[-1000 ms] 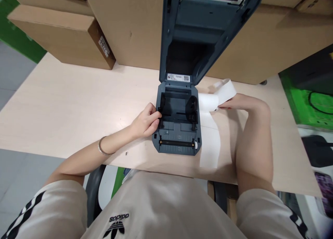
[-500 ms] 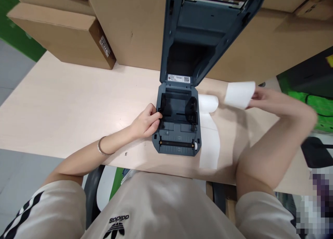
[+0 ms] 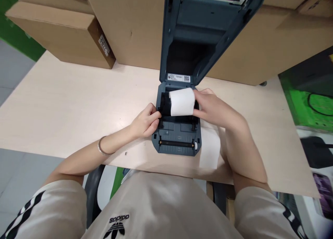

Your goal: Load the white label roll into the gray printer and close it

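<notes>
The right hand [image 3: 210, 105] has a white paper roll [image 3: 182, 102] gripped at its right end, fingers at the upper side and thumb at the lower, and holds it crosswise over the rear bay of an open dark blue-grey machine [image 3: 174, 130]. The left hand [image 3: 145, 123] is half curled over the machine's left rim, its fingertips reaching just inside the bay; whether they pinch a part in there or merely press on the wall, I cannot tell. The step in hand looks like setting the roll into the bay, one hand bringing the paper while the other minds the left side. The roll's left end sits near the bay's left wall, though how deep it lies, and whether it touches anything below, is hidden. From here, the move seems to call for keeping the roll level and square between the two sides, with the right fingers kept from jamming between paper and wall. The lid [image 3: 200, 14] stands raised behind, well out of the way, and the black roller [image 3: 177, 143] at the near end is uncovered. A loose white strip [image 3: 210, 150] lies on the table [image 3: 117, 100] just beside the machine's right side, near the right forearm.
</notes>
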The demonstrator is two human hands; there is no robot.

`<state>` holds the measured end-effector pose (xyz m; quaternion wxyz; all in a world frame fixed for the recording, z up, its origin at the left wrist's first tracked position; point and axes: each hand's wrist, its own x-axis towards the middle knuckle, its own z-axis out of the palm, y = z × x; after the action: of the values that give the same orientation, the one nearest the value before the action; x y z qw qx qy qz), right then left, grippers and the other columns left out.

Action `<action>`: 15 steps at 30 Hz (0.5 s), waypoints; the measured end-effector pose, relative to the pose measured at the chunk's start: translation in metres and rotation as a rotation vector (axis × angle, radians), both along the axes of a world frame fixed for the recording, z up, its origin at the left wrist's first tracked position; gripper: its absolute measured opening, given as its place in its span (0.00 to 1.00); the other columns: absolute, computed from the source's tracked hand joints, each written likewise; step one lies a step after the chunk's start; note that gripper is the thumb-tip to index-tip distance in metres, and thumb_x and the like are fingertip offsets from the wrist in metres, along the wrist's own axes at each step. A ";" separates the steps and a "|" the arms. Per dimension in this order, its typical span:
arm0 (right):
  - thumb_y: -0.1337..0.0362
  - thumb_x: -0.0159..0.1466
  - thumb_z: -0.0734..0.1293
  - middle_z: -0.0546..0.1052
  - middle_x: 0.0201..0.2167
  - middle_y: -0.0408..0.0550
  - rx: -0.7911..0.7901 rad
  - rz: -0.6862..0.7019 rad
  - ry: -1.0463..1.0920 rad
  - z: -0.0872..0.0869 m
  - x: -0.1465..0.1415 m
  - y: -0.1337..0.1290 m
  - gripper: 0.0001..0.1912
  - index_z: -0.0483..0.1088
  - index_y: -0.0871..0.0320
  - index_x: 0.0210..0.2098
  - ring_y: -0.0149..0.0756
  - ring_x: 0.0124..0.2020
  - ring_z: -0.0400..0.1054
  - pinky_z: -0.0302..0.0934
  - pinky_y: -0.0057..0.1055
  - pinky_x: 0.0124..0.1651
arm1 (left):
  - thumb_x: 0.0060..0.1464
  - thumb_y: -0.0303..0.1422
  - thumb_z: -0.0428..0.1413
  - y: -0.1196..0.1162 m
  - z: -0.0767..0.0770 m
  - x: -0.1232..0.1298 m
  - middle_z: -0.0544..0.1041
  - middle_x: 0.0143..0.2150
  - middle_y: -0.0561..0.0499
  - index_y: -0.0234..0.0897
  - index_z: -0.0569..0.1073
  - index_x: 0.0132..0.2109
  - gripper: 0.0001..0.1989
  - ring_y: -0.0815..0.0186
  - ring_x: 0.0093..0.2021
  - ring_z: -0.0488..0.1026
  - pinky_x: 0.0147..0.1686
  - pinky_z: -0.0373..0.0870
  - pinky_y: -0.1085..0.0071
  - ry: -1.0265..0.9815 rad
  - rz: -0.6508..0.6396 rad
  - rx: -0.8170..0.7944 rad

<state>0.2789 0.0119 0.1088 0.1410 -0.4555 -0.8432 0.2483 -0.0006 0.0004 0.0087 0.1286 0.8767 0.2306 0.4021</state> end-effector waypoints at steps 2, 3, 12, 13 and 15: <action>0.63 0.67 0.63 0.80 0.42 0.55 0.024 0.026 -0.138 -0.008 -0.012 0.000 0.09 0.74 0.60 0.42 0.47 0.45 0.73 0.58 0.51 0.62 | 0.75 0.38 0.40 0.000 0.000 0.001 0.60 0.37 0.50 0.38 0.71 0.43 0.18 0.60 0.36 0.64 0.34 0.69 0.62 0.000 -0.001 0.011; 0.66 0.67 0.63 0.81 0.43 0.56 0.033 0.040 -0.185 -0.010 -0.015 0.000 0.08 0.74 0.60 0.41 0.48 0.49 0.72 0.56 0.50 0.63 | 0.75 0.38 0.40 0.000 0.000 0.001 0.60 0.37 0.50 0.37 0.71 0.42 0.18 0.61 0.36 0.64 0.34 0.69 0.62 0.003 -0.001 0.015; 0.71 0.61 0.65 0.79 0.39 0.50 0.095 0.156 -0.161 -0.008 -0.008 -0.005 0.07 0.75 0.57 0.34 0.44 0.46 0.69 0.54 0.48 0.61 | 0.75 0.39 0.40 0.000 0.000 0.000 0.61 0.37 0.50 0.37 0.72 0.43 0.19 0.60 0.36 0.64 0.34 0.68 0.62 0.016 -0.004 0.007; 0.70 0.60 0.65 0.79 0.39 0.50 0.075 0.185 -0.122 -0.004 -0.005 -0.006 0.06 0.75 0.57 0.34 0.43 0.45 0.70 0.56 0.47 0.60 | 0.75 0.39 0.40 0.000 0.001 -0.001 0.61 0.37 0.50 0.37 0.72 0.43 0.19 0.60 0.36 0.64 0.34 0.68 0.62 0.014 -0.006 0.002; 0.67 0.60 0.66 0.80 0.41 0.49 0.024 0.229 -0.037 0.004 0.000 -0.010 0.05 0.75 0.57 0.36 0.44 0.46 0.71 0.59 0.46 0.59 | 0.74 0.39 0.40 0.000 0.001 -0.001 0.61 0.37 0.50 0.37 0.72 0.42 0.19 0.60 0.36 0.64 0.34 0.68 0.61 0.015 -0.010 -0.006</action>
<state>0.2786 0.0022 0.1129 0.1014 -0.3592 -0.8950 0.2442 -0.0013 0.0005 0.0097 0.1313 0.8804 0.2284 0.3944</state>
